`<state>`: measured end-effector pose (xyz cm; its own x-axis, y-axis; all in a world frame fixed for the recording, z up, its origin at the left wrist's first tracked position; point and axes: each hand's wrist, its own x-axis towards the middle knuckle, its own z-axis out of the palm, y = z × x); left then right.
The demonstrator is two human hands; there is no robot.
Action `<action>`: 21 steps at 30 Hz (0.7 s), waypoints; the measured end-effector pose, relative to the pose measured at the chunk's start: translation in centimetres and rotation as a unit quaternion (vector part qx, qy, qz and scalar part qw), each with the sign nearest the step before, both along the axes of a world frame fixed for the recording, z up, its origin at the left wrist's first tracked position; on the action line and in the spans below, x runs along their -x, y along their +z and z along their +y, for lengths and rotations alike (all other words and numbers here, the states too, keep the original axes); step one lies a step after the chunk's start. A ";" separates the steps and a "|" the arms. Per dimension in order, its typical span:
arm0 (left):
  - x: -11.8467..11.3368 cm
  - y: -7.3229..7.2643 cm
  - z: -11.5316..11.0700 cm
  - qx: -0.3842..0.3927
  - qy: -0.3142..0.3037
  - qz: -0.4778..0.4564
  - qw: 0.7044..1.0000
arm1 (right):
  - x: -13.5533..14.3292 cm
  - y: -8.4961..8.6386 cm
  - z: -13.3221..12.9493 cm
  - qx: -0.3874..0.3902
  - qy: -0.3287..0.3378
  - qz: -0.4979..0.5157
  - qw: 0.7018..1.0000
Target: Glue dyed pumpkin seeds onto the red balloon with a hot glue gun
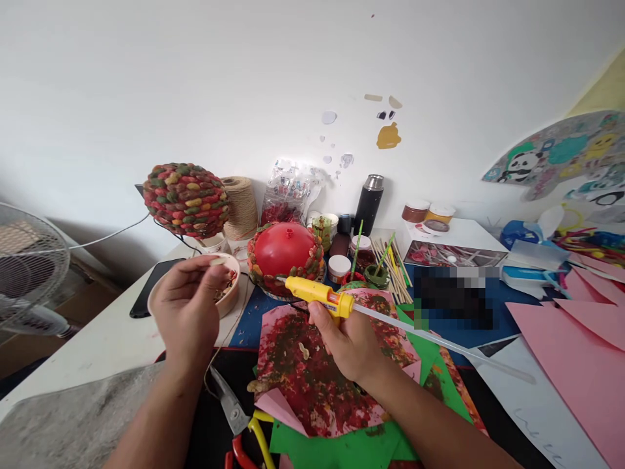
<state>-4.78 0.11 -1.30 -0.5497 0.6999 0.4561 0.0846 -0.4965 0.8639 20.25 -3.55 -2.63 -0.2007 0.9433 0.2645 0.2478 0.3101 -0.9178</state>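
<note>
My right hand point(354, 345) grips a yellow hot glue gun point(312, 293), with a long clear glue stick point(439, 335) sticking out of its back. The gun's nozzle points left, in front of a red balloon point(283, 251) ringed with painted peanut shells point(258, 277). To the left, my left hand point(188, 306) is raised, pinching a small pale piece that looks like a peanut shell point(218, 262). Behind this hand stands a paper bowl point(227, 303) with small bits in it, partly hidden.
Scissors point(234, 413) lie near paint-stained paper point(336, 397). A shell-covered ball point(185, 202), a twine spool point(240, 205), paint jars point(339, 267), wooden sticks point(398, 273) and a black flask point(370, 205) stand at the back. A fan point(29, 273) is at left, pink paper point(561, 352) at right.
</note>
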 end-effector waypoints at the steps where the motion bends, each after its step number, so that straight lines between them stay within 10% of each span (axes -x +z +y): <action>1: 0.5 0.1 0.0 -0.006 0.034 0.000 0.999 | 0.0 -0.1 0.0 0.000 0.001 0.004 1.000; 5: 1.7 0.6 -0.6 0.027 0.064 0.142 0.987 | 0.0 -0.2 0.0 -0.005 0.006 0.011 1.000; 10: 1.7 1.3 -0.9 0.021 0.020 0.426 0.904 | 0.0 0.2 -0.1 -0.014 0.013 0.019 1.000; 21: 1.5 1.2 0.8 -0.077 0.064 0.607 0.789 | 0.1 0.5 -0.2 -0.040 0.013 0.009 0.999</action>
